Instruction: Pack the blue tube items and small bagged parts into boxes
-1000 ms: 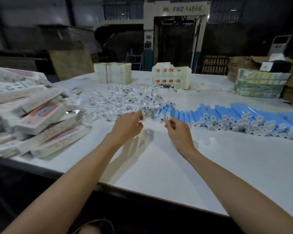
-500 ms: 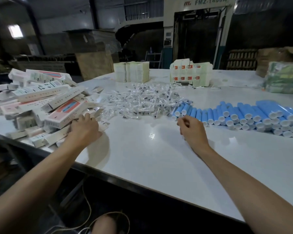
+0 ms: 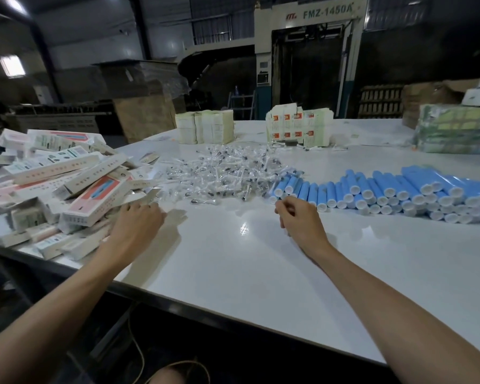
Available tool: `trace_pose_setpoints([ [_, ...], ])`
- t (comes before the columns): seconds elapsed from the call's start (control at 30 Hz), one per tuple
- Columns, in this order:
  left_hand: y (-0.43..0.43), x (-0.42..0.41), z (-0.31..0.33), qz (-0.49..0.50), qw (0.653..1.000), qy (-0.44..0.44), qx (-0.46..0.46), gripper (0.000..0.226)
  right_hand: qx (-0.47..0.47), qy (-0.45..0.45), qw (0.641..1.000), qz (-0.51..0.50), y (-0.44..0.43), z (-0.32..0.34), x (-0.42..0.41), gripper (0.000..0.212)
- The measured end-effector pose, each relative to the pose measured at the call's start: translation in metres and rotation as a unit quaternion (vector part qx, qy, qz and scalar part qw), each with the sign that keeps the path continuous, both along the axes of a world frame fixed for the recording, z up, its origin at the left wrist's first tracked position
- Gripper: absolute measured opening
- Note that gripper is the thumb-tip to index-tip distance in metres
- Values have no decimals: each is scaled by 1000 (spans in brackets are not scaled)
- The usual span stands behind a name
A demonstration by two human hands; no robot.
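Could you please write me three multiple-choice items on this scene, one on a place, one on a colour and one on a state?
1. Where does the heap of bagged parts lie?
A. between the pile of boxes and the blue tubes
B. right of the tubes
C. on the floor

2. What colour are the tubes' caps?
A. red
B. white
C. black

3. What is the left hand doing?
A. lifting a tube
B. hanging below the tabletop
C. touching the pile of boxes

Answers: 1 A, boxes lie to the heap's left and tubes to its right; 2 B, every visible tube end is white; 3 C, it lies against the boxes at the pile's near edge.
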State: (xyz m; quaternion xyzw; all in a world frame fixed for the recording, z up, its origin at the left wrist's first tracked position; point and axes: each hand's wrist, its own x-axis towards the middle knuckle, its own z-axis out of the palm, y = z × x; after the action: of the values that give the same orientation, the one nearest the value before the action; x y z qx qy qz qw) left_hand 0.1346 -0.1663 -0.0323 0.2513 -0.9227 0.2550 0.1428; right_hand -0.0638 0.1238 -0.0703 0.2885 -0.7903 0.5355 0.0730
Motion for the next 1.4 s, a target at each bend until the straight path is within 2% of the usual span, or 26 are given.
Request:
trace_pose_setpoints([
  [0.1,10,-13,18,-73,980,86,161,39,-2,-4,1000,-3,0,0,-1,29],
  [0.23,27,-40,41,-163,916,149,334,38,2,-7,1000,-7,0,0,-1,29],
  [0.27,32,-47,44,-187,882,178,395,34,2,-8,1000,-7,0,0,0,28],
  [0.3,38,-55,45,-204,831,208,473,31,4,-8,1000,-9,0,0,0,28],
  [0.37,49,-71,45,-212,710,249,624,30,6,-8,1000,-14,0,1,-1,29],
  [0.43,59,-90,39,-211,619,273,706,31,7,-10,1000,-22,1,0,-1,30],
  [0.57,78,-127,18,-196,500,303,787,31,14,1,998,-65,1,3,0,28],
  [0.67,95,-143,-7,-199,444,297,822,30,18,36,988,-152,8,14,-12,25],
  [0.77,102,-149,-26,-206,409,279,844,42,49,84,964,-246,24,32,-36,18],
  [0.83,101,-150,-29,-222,392,264,853,50,113,120,945,-282,36,42,-57,12],
  [0.9,99,-150,-30,-232,393,257,852,51,198,148,918,-309,45,49,-81,15],
  [1.07,101,-149,-28,-232,385,261,854,33,411,151,823,-362,58,53,-126,33],
  [1.13,102,-149,-28,-232,387,261,853,32,473,158,789,-360,61,48,-133,30],
  [1.23,104,-149,-29,-228,390,260,854,28,526,183,749,-358,59,39,-135,24],
  [1.4,108,-146,-25,-229,384,256,857,31,559,186,724,-358,51,42,-128,30],
])
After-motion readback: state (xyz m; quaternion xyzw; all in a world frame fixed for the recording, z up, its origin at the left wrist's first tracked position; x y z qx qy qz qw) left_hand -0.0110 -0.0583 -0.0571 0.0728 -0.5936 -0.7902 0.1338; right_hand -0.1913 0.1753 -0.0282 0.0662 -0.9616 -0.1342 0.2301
